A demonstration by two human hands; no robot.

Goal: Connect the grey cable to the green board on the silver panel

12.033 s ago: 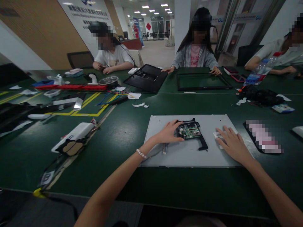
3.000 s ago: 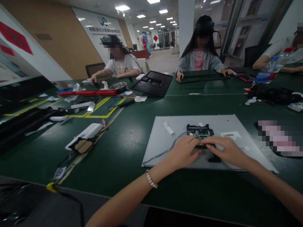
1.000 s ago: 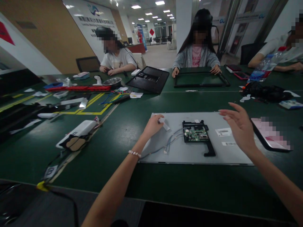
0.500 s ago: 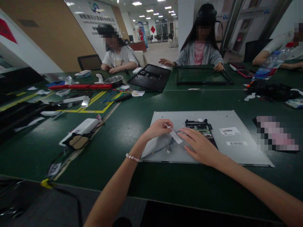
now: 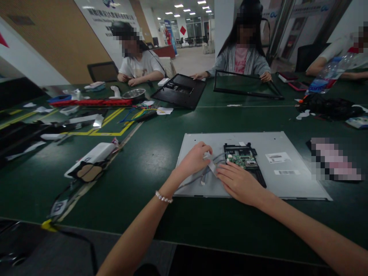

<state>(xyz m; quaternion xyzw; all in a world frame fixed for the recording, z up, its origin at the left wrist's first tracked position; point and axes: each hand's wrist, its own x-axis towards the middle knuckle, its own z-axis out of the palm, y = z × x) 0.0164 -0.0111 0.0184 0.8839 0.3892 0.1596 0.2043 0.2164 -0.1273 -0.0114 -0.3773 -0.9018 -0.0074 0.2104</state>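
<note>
My left hand (image 5: pixel 199 158) is closed, its thumb and fingers pinching the upper end of a whitish strip of tape (image 5: pixel 212 168). Under the strip, a grey cable (image 5: pixel 191 181) runs to a green circuit board (image 5: pixel 242 159) in a black bracket (image 5: pixel 260 178). My right hand (image 5: pixel 241 183) lies palm down with its fingers stretched out, the fingertips at the strip's lower end and beside the board. Whether they press on the strip, I cannot tell. Beneath everything lies a silver display panel (image 5: pixel 280 184) with labels at its right.
A pixelated pink-and-black item (image 5: pixel 335 161) lies right of the panel. On the left stands a white device strapped with a cable (image 5: pixel 92 161). Across the table, a co-worker holds a thin black frame (image 5: pixel 247 93) beside a black cover (image 5: pixel 181 92). A bottle (image 5: pixel 329 78) leans at far right.
My right fingertips have moved down to the strip's lower end, uncovering more of the board. Across the table, the co-worker's black frame has tilted up and their other hand has reached the black cover.
</note>
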